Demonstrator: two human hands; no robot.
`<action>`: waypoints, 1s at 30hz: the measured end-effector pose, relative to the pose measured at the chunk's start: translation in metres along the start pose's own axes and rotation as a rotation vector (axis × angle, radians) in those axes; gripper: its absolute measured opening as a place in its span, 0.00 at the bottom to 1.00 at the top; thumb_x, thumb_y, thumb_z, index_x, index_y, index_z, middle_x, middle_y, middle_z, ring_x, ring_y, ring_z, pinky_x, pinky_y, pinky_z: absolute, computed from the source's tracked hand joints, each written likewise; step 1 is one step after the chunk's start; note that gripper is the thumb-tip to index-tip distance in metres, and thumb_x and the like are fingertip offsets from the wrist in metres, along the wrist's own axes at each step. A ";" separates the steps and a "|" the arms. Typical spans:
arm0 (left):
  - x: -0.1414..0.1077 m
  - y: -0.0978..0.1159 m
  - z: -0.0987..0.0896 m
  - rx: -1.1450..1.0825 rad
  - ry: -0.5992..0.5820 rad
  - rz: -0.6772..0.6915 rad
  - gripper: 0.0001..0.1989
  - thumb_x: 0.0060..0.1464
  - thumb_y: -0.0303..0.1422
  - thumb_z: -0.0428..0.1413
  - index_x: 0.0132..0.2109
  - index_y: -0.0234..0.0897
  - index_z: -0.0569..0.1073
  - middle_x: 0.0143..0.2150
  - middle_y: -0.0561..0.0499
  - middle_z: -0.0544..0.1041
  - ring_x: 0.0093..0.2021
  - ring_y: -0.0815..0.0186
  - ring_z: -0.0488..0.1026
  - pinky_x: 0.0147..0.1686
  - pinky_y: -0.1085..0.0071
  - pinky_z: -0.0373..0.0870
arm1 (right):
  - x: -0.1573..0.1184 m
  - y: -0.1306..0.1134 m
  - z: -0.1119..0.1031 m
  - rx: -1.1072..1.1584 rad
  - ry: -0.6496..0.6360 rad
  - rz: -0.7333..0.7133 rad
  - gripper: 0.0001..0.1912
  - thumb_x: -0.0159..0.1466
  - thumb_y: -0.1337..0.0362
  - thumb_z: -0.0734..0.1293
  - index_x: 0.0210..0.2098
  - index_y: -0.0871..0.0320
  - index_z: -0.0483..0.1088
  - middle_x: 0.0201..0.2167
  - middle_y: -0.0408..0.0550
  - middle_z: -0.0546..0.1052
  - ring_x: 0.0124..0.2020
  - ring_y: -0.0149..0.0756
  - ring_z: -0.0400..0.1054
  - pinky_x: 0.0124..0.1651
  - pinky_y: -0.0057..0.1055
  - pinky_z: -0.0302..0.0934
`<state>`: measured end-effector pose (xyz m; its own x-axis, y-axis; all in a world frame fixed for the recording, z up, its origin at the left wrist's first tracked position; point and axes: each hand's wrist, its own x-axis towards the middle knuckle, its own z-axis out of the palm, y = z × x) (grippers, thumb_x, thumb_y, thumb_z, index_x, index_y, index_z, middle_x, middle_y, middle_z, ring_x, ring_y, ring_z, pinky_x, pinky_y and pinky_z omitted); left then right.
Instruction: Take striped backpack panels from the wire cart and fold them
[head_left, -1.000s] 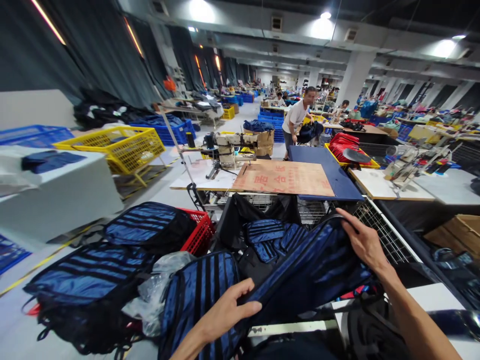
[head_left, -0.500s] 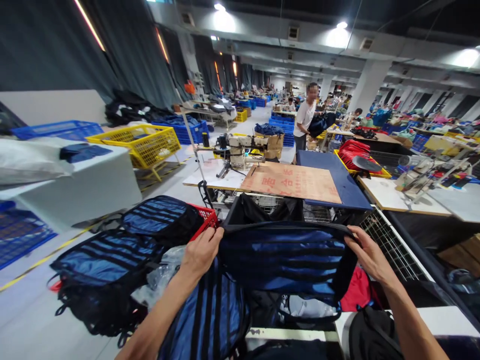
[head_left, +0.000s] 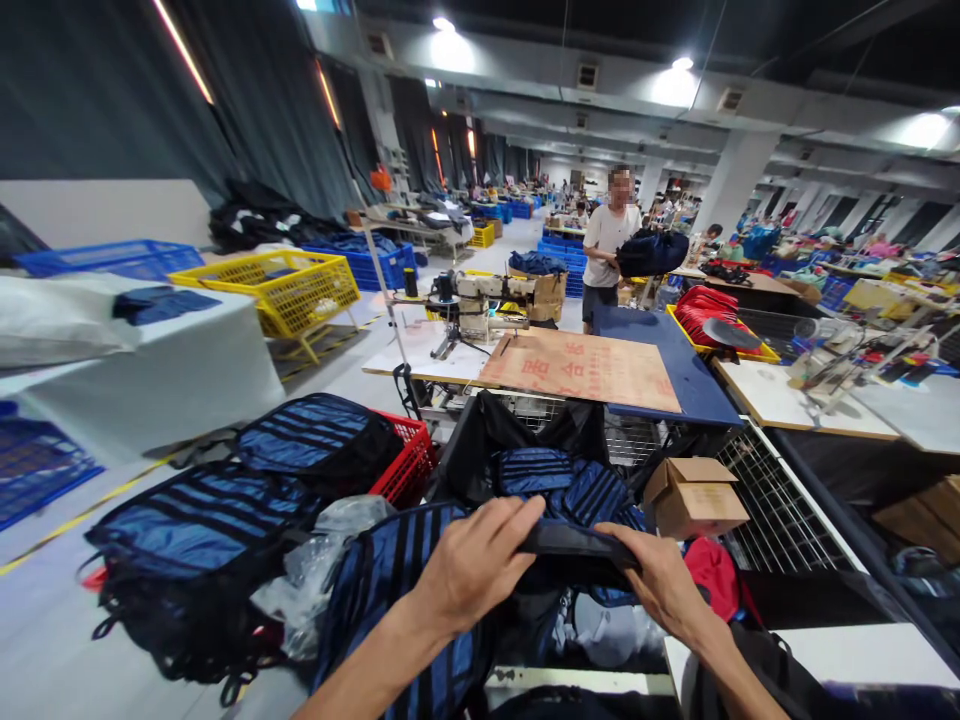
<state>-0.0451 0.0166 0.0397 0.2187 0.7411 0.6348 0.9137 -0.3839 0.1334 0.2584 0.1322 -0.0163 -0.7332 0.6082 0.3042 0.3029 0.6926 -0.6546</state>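
Observation:
Both my hands hold a dark fabric piece [head_left: 574, 541] between them, low in front of me. My left hand [head_left: 484, 560] is closed on its left end, and my right hand [head_left: 660, 575] pinches the right end. Beyond them, blue and black striped pieces [head_left: 534, 470] lie in a black-lined bin [head_left: 461, 440]. A blue backpack with black stripes [head_left: 375, 570] stands beneath my left forearm. Two similar backpacks lie farther left, one in front [head_left: 202, 530] and one behind [head_left: 315, 430]. Clear plastic [head_left: 315, 560] sits between them and the nearer backpack.
An open cardboard box [head_left: 697, 500] and red fabric [head_left: 712, 578] are right of my hands. Behind the bin is a table with a brown board [head_left: 581, 368] and a sewing machine [head_left: 484, 295]. A person [head_left: 604, 250] stands beyond it holding a dark bag [head_left: 651, 254]. A red crate [head_left: 409, 460] is at left.
My hands have moved closer together and lower, and the dark piece no longer hangs spread out. The bin's contents and cardboard box now show. The person has turned with the dark bag.

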 end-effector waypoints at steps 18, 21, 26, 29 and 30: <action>-0.055 -0.074 -0.045 -0.410 0.003 -0.864 0.15 0.66 0.46 0.58 0.39 0.39 0.74 0.33 0.54 0.72 0.35 0.64 0.69 0.37 0.70 0.66 | 0.061 0.012 0.001 0.134 0.116 0.334 0.31 0.71 0.37 0.67 0.50 0.59 0.81 0.35 0.49 0.82 0.31 0.41 0.71 0.34 0.32 0.68; -0.066 -0.102 -0.051 0.039 0.140 -0.854 0.14 0.72 0.41 0.53 0.49 0.37 0.78 0.45 0.47 0.79 0.43 0.61 0.76 0.42 0.69 0.69 | 0.087 -0.008 0.037 0.177 0.036 0.317 0.32 0.73 0.36 0.65 0.49 0.60 0.81 0.36 0.49 0.82 0.34 0.41 0.71 0.39 0.33 0.69; -0.079 -0.113 -0.079 0.259 0.245 -0.809 0.18 0.78 0.40 0.49 0.64 0.41 0.77 0.57 0.45 0.82 0.54 0.60 0.79 0.52 0.69 0.74 | 0.127 -0.020 0.096 0.367 0.084 0.367 0.39 0.69 0.30 0.67 0.49 0.64 0.82 0.43 0.56 0.84 0.46 0.50 0.74 0.51 0.41 0.69; -0.095 -0.134 -0.098 0.235 0.253 -0.812 0.15 0.76 0.39 0.53 0.59 0.40 0.81 0.55 0.47 0.84 0.53 0.60 0.81 0.57 0.67 0.73 | 0.144 -0.016 0.134 0.493 0.034 0.400 0.39 0.68 0.32 0.69 0.53 0.64 0.82 0.47 0.56 0.85 0.48 0.51 0.76 0.55 0.43 0.69; -0.103 -0.145 -0.101 0.222 0.258 -0.821 0.14 0.75 0.38 0.55 0.58 0.41 0.82 0.54 0.48 0.85 0.53 0.60 0.81 0.57 0.68 0.73 | 0.149 -0.015 0.149 0.529 0.009 0.401 0.38 0.69 0.33 0.70 0.54 0.63 0.81 0.49 0.55 0.85 0.50 0.51 0.76 0.56 0.44 0.69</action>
<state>-0.2350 -0.0596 0.0318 -0.5944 0.5782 0.5589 0.7995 0.3497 0.4884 0.0541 0.1543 -0.0642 -0.6198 0.7842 -0.0298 0.2099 0.1291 -0.9692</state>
